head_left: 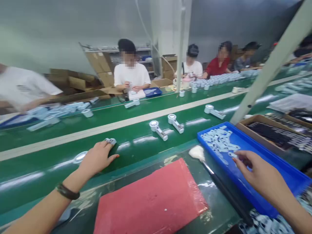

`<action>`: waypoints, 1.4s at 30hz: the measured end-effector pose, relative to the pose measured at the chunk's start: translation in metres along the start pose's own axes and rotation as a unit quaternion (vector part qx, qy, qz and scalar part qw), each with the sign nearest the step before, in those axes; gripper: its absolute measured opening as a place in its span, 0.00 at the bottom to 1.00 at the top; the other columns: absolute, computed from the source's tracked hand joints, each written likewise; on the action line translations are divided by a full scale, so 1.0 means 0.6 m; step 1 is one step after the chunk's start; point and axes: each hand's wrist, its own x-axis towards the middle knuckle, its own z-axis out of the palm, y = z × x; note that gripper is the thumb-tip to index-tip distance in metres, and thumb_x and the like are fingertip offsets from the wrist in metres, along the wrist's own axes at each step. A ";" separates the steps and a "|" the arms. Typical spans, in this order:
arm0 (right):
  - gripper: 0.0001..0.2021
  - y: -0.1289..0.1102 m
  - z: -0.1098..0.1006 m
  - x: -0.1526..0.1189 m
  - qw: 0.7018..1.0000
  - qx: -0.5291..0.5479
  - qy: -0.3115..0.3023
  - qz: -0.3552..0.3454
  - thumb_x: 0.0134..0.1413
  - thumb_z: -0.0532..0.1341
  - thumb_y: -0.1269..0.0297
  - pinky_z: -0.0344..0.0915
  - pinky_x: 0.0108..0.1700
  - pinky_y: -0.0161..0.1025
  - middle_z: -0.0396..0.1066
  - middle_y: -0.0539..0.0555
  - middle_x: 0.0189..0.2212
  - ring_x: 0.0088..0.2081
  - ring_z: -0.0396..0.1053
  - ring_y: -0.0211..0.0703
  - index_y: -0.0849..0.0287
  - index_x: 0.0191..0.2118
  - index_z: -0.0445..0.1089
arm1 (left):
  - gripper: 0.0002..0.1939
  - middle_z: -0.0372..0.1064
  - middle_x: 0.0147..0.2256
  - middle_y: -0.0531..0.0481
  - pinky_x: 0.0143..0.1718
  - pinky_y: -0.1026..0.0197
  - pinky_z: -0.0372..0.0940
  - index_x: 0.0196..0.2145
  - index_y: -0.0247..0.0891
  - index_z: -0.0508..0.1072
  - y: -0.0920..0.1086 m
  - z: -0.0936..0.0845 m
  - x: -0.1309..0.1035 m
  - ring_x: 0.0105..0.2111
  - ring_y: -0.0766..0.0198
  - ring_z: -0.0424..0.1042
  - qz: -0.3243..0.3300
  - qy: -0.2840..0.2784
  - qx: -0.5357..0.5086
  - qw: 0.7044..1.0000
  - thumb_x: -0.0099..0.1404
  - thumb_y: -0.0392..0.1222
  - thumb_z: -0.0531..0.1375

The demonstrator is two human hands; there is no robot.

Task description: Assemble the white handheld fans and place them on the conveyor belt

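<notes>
Where the left hand (96,158) rested: atop a pale device (111,141) (closure unclear).
Right hand (258,166): pinched a small part (232,155), device well leftward.

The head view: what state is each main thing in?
Left hand: covering part of a pale plastic device; grip unclear.
Right hand: pinching a small pale-blue plastic piece.
Long blue plastic tray: partly filled.
Red rectangular sheet: lying flat.
Black-handled tool with white end: lying down.
Long green belt: bearing white round-headed plastic devices; motion unclear.
Brown rectangular cardboard box: open, holding dark parts.
</notes>
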 end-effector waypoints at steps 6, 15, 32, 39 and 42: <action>0.14 -0.198 0.097 -0.121 0.931 0.290 -0.218 -0.036 0.63 0.56 0.51 0.70 0.35 0.41 0.75 0.54 0.32 0.32 0.74 0.47 0.54 0.40 0.73 | 0.27 0.67 0.48 0.25 0.45 0.39 0.66 0.56 0.22 0.67 -0.005 0.018 -0.058 0.49 0.33 0.68 -0.126 0.037 0.034 0.991 0.68 0.47 0.48; 0.13 -0.225 0.092 -0.151 0.941 0.217 -0.243 -0.093 0.66 0.52 0.60 0.67 0.44 0.46 0.76 0.55 0.38 0.41 0.75 0.50 0.53 0.41 0.74 | 0.22 0.72 0.49 0.40 0.51 0.48 0.65 0.55 0.39 0.73 0.066 -0.045 -0.062 0.51 0.45 0.68 0.019 0.068 -0.098 0.993 0.65 0.43 0.56; 0.05 -0.320 0.084 -0.105 0.942 0.206 -0.245 -0.099 0.64 0.58 0.64 0.58 0.34 0.38 0.76 0.49 0.32 0.32 0.70 0.40 0.56 0.37 0.70 | 0.13 0.69 0.46 0.43 0.47 0.44 0.65 0.48 0.37 0.71 0.292 -0.024 -0.171 0.46 0.49 0.65 0.202 0.077 -0.306 0.927 0.68 0.45 0.63; 0.07 -0.328 0.087 -0.104 0.947 0.132 -0.259 -0.136 0.65 0.59 0.64 0.54 0.33 0.38 0.71 0.48 0.29 0.30 0.66 0.39 0.56 0.34 0.71 | 0.12 0.72 0.40 0.46 0.42 0.49 0.64 0.42 0.40 0.73 0.306 -0.014 -0.174 0.41 0.54 0.66 0.199 0.127 -0.385 0.892 0.75 0.44 0.51; 0.06 -0.313 0.101 -0.098 0.941 0.186 -0.246 -0.141 0.63 0.62 0.66 0.61 0.40 0.38 0.69 0.50 0.34 0.37 0.68 0.40 0.56 0.33 0.73 | 0.13 0.72 0.38 0.46 0.41 0.51 0.65 0.40 0.40 0.74 0.308 -0.014 -0.167 0.40 0.55 0.67 0.188 0.127 -0.399 0.888 0.75 0.44 0.51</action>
